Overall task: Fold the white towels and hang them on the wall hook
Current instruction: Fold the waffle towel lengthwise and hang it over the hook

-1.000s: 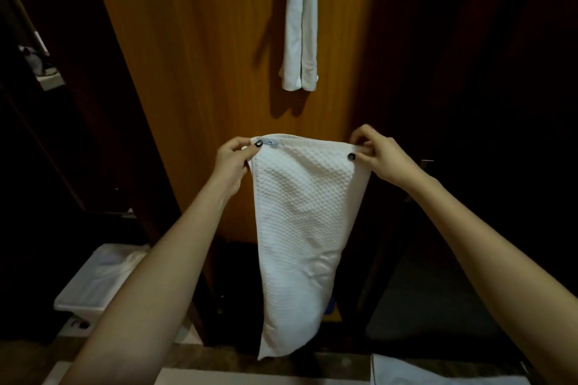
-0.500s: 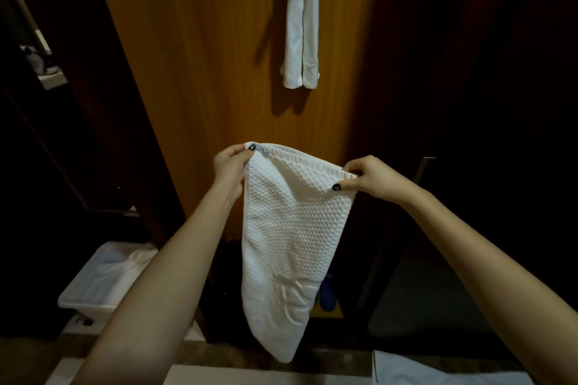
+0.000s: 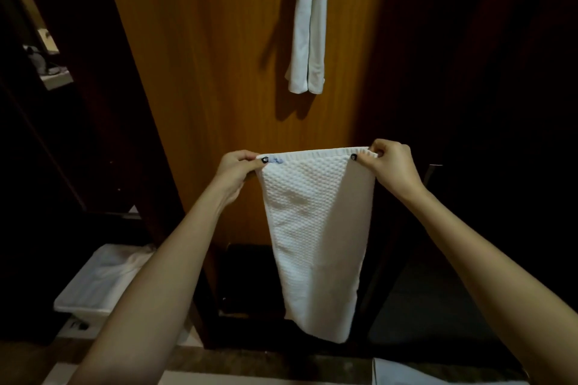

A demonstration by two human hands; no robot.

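A white textured towel (image 3: pixel 312 228) hangs lengthwise in front of me, folded narrow, its top edge stretched level. My left hand (image 3: pixel 237 169) pinches the top left corner, beside a small blue tag. My right hand (image 3: pixel 391 166) pinches the top right corner. A second white towel (image 3: pixel 309 25), folded into a narrow strip, hangs high on the wooden wall panel (image 3: pixel 219 72). Its hook is out of frame above.
A white bin (image 3: pixel 100 284) lined with a white bag stands on the floor at lower left. A white cloth corner (image 3: pixel 403 373) lies on the counter edge at the bottom right. Dark doorways flank the panel.
My right hand rose back up and moved right, so the towel's top edge went from slanted to level and taut. The towel's lower end swung to the right.
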